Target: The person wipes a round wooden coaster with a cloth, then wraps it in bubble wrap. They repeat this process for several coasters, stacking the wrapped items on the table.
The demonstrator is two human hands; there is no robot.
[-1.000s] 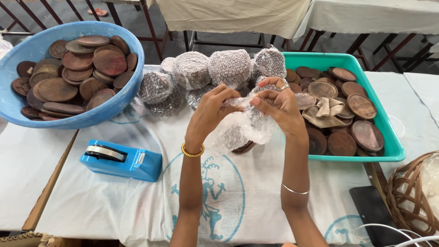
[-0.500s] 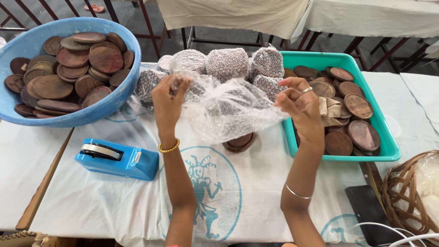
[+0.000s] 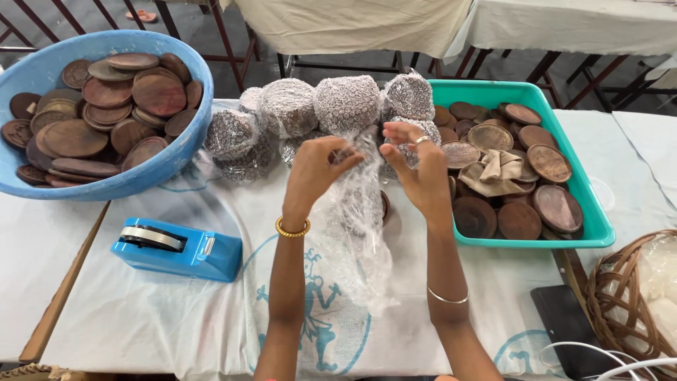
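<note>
1. Fingers (image 3: 337, 149) of the left hand (image 3: 317, 173) are curled together, pinching the top edge of a sheet of clear bubble wrap (image 3: 356, 226).
2. Right hand (image 3: 416, 169): fingers bent and closed on the same top edge; a ring shows on one finger. Both hands sit close together, raised above the table.
3. Bubble wrap hangs down between the two forearms, its lower end resting on the white printed tablecloth (image 3: 211, 317).
4. Behind the hanging sheet, a dark wooden disc (image 3: 384, 204) lies on the cloth, only partly visible.
5. Left wrist carries a gold bangle (image 3: 292, 228); right forearm carries a thin silver bangle (image 3: 447, 298).
6. Just beyond the hands: a cluster of round bundles already covered in bubble wrap (image 3: 345, 102), touching one another.
7. Right of the hands: teal tray (image 3: 596, 226) holding brown wooden discs and a crumpled tan cloth (image 3: 497, 169).
8. Far left: blue bowl (image 3: 141, 176) heaped with similar discs.
9. Near left: blue tape dispenser (image 3: 176, 248) on the cloth, well apart from the left hand.
10. Bottom right corner: wicker basket (image 3: 620, 296), beside it a dark flat device (image 3: 568, 328) and white cables.
</note>
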